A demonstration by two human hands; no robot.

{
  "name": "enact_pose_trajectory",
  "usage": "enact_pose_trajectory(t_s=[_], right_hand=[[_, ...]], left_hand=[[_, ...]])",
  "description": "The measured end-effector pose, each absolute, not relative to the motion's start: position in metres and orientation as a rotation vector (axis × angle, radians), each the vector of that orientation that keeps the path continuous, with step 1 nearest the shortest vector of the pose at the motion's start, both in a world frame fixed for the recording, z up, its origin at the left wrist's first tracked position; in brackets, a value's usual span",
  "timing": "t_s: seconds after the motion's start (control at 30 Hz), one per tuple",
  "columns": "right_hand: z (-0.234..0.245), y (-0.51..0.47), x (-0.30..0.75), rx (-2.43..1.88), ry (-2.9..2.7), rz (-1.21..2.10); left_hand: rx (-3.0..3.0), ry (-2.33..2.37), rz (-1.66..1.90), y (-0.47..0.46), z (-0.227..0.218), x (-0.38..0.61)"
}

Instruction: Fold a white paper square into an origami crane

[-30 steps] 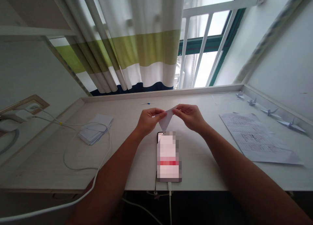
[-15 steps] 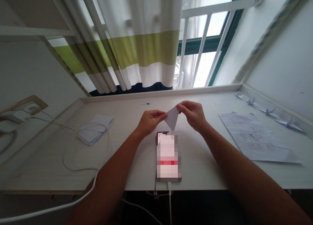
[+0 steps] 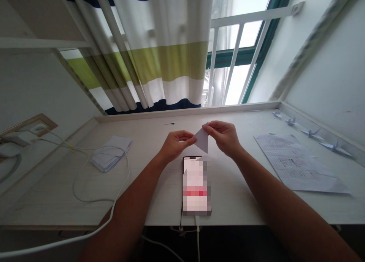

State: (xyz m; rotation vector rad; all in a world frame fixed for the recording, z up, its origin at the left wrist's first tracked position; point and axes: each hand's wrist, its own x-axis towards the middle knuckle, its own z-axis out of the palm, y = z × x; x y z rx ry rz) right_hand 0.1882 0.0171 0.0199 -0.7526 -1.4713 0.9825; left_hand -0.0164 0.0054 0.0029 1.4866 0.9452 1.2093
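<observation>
A small white folded paper triangle (image 3: 202, 141) is held above the desk between both hands. My left hand (image 3: 175, 143) pinches its left corner with thumb and fingers closed. My right hand (image 3: 224, 137) pinches its upper edge, fingers curled. A phone (image 3: 196, 186) lies flat on the desk just below the hands, screen lit, with a cable running off its near end.
A stack of white paper squares (image 3: 110, 154) lies at the left, with a white charging cable (image 3: 94, 170) looping by it. A printed sheet (image 3: 296, 165) lies at the right. Small paper cranes (image 3: 309, 132) line the right ledge. Curtain and barred window stand behind.
The paper triangle has been turned between the fingers, its point swinging from downward to sideways. The hands stayed above the phone. The view tilted slightly.
</observation>
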Motion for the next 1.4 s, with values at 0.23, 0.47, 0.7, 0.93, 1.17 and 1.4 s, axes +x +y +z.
enact_pose_trajectory(t_s=[0.23, 0.47, 0.7, 0.93, 1.17, 1.4], right_hand=[[0.02, 0.014, 0.184, -0.784, -1.568, 1.047], [0.012, 0.019, 0.182, -0.765, -1.488, 1.069], [0.017, 0.014, 0.179, -0.826, -1.482, 1.115], [0.013, 0.012, 0.176, -0.854, -1.561, 0.971], [0.008, 0.014, 0.174, -0.827, -1.566, 0.93], [0.011, 0.011, 0.174, -0.83, -1.609, 0.861]], left_hand=[[1.66, 1.004, 1.346, -0.001, 0.001, -0.007], [1.575, 0.982, 1.323, -0.001, -0.005, -0.002], [1.559, 1.022, 1.425, 0.001, -0.006, -0.001], [1.68, 1.012, 1.563, -0.002, -0.003, 0.002], [1.768, 1.051, 1.548, -0.007, -0.002, 0.002], [1.758, 1.006, 1.528, -0.008, 0.0, 0.002]])
